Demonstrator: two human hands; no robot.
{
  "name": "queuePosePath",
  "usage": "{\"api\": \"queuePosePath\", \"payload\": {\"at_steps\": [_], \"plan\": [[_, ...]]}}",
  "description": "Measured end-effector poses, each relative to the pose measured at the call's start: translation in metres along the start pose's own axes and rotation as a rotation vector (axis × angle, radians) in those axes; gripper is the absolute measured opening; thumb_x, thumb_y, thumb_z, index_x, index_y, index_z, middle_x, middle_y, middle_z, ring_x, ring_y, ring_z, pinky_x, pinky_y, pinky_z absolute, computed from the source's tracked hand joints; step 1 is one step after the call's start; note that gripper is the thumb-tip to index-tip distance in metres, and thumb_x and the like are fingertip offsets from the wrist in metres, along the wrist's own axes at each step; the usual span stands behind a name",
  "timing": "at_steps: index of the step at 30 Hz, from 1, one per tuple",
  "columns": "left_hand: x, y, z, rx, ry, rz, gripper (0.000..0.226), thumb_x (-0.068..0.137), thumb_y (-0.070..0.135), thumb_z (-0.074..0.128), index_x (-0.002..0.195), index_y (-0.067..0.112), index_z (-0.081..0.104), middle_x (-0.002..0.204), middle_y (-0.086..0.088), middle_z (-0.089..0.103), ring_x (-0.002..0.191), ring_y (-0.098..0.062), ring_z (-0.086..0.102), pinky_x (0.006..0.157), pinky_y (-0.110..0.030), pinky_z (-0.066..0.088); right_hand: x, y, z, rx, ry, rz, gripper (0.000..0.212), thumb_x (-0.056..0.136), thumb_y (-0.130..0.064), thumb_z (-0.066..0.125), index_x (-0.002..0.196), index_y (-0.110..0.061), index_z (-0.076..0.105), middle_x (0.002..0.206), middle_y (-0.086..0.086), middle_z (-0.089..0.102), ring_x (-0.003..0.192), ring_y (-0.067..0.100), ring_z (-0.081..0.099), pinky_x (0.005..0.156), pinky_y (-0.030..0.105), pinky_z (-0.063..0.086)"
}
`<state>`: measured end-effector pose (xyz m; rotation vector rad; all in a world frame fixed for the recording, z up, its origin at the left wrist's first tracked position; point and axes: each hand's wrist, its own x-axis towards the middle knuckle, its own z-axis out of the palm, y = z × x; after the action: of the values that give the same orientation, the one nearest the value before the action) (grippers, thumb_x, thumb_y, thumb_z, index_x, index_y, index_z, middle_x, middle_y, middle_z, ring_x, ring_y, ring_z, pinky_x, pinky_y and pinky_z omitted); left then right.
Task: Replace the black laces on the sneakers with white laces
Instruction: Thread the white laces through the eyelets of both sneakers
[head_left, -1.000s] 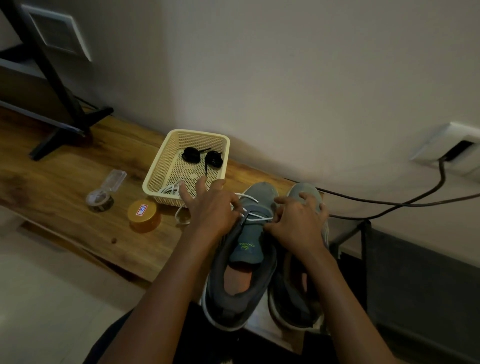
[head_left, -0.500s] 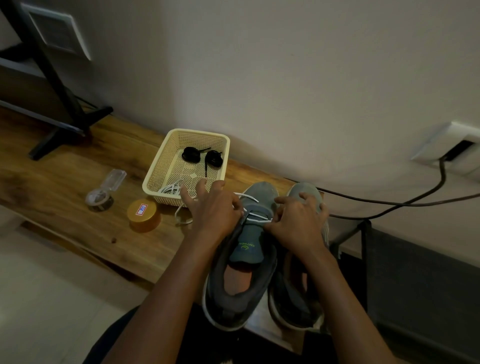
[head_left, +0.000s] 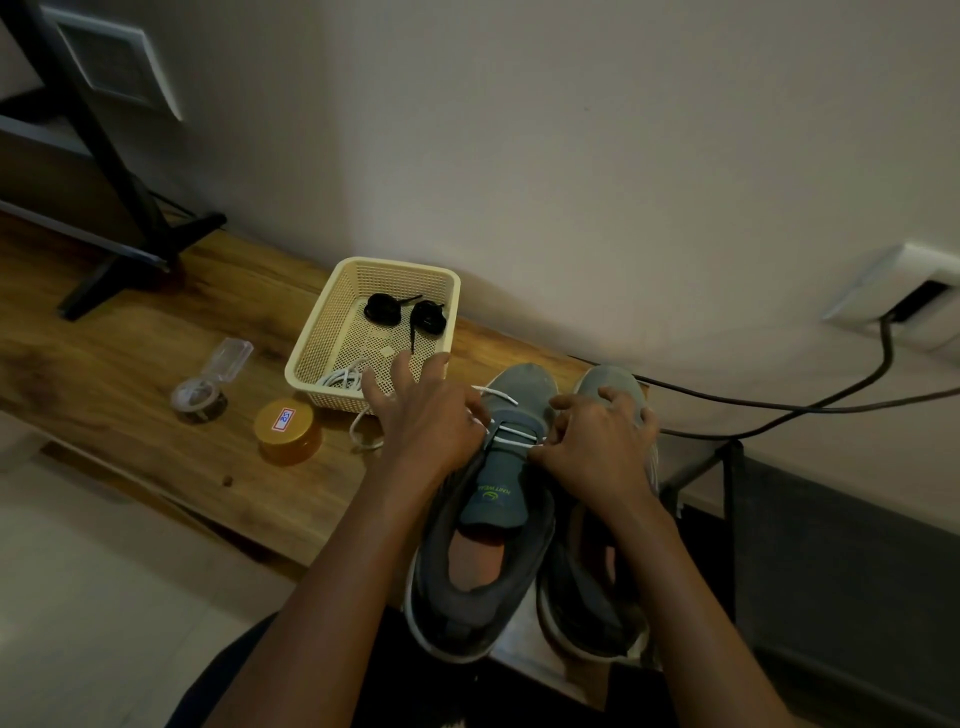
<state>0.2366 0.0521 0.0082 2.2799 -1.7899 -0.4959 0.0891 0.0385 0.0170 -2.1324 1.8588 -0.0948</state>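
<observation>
Two grey sneakers stand side by side, toes toward the wall: the left sneaker (head_left: 488, 561) and the right sneaker (head_left: 597, 587). A white lace (head_left: 511, 435) crosses the left sneaker's lowest eyelets in two rows. My left hand (head_left: 426, 421) sits at that sneaker's left side and pinches the lace, outer fingers spread. My right hand (head_left: 592, 447) pinches the lace at the right eyelets, its fingers reaching over the right sneaker's toe. A cream basket (head_left: 317, 353) holds two coiled black laces (head_left: 405, 310) and a bundled white lace (head_left: 345, 378).
A wooden bench (head_left: 130, 374) bears the basket, an orange-lidded jar (head_left: 287, 430) and a small clear container (head_left: 200, 397) with its lid open. A black stand (head_left: 130, 197) rests at the far left. Dark cables (head_left: 810, 405) run from a wall socket at right.
Both hands stay at the left sneaker's lower eyelets, with only slight finger shifts. The lace and sneakers have not visibly moved.
</observation>
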Motion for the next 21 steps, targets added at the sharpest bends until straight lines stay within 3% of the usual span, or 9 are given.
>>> {"api": "queuePosePath", "payload": {"at_steps": [2, 4, 7, 10, 14, 21], "plan": [[-0.001, -0.002, 0.001, 0.007, -0.005, -0.024, 0.014, 0.087, 0.037, 0.064, 0.099, 0.036, 0.069, 0.152, 0.006, 0.026, 0.144, -0.027, 0.002, 0.111, -0.056, -0.004, 0.0, 0.0, 0.0, -0.001, 0.001, -0.005, 0.018, 0.079, -0.032, 0.065, 0.069, -0.024, 0.053, 0.138, -0.014, 0.048, 0.139, 0.024, 0.02, 0.113, 0.051, 0.01], [-0.001, -0.003, 0.0, -0.048, 0.1, -0.041, 0.004, 0.085, 0.034, 0.066, 0.088, 0.033, 0.067, 0.144, 0.007, 0.035, 0.139, -0.024, 0.013, 0.111, -0.052, 0.003, 0.0, 0.001, 0.001, -0.002, 0.003, -0.008, 0.018, 0.078, -0.032, 0.065, 0.067, -0.024, 0.053, 0.138, -0.014, 0.048, 0.139, 0.024, 0.02, 0.113, 0.051, 0.011], [0.0, -0.002, -0.005, -0.148, 0.223, -0.051, 0.01, 0.085, 0.031, 0.067, 0.079, 0.034, 0.059, 0.132, 0.007, 0.042, 0.127, -0.021, 0.025, 0.103, -0.042, 0.017, -0.001, 0.001, 0.001, -0.005, 0.001, -0.005, 0.022, 0.078, -0.031, 0.065, 0.063, -0.024, 0.051, 0.138, -0.014, 0.048, 0.138, 0.024, 0.02, 0.113, 0.051, 0.011], [0.0, 0.0, -0.009, -0.138, 0.153, -0.041, 0.004, 0.085, 0.034, 0.067, 0.087, 0.035, 0.063, 0.132, 0.006, 0.043, 0.128, -0.022, 0.026, 0.102, -0.042, 0.017, 0.001, 0.0, 0.002, -0.008, 0.006, -0.001, 0.02, 0.079, -0.032, 0.065, 0.066, -0.023, 0.053, 0.137, -0.014, 0.049, 0.138, 0.024, 0.02, 0.113, 0.051, 0.01], [0.0, 0.001, -0.005, -0.022, 0.028, 0.053, 0.032, 0.086, 0.033, 0.064, 0.116, 0.041, 0.06, 0.138, 0.007, 0.038, 0.13, -0.022, 0.023, 0.105, -0.043, 0.014, 0.001, 0.0, 0.005, 0.006, 0.024, 0.002, 0.016, 0.078, -0.033, 0.066, 0.074, -0.019, 0.059, 0.131, -0.01, 0.054, 0.137, 0.024, 0.021, 0.111, 0.05, 0.007], [0.002, 0.002, 0.003, 0.02, 0.075, -0.024, 0.015, 0.088, 0.036, 0.062, 0.097, 0.028, 0.069, 0.117, 0.003, 0.055, 0.117, -0.023, 0.037, 0.093, -0.04, 0.022, 0.002, 0.001, 0.007, 0.014, 0.033, 0.012, 0.017, 0.081, -0.035, 0.062, 0.073, -0.02, 0.06, 0.124, -0.009, 0.057, 0.135, 0.022, 0.023, 0.111, 0.049, 0.005]]}}
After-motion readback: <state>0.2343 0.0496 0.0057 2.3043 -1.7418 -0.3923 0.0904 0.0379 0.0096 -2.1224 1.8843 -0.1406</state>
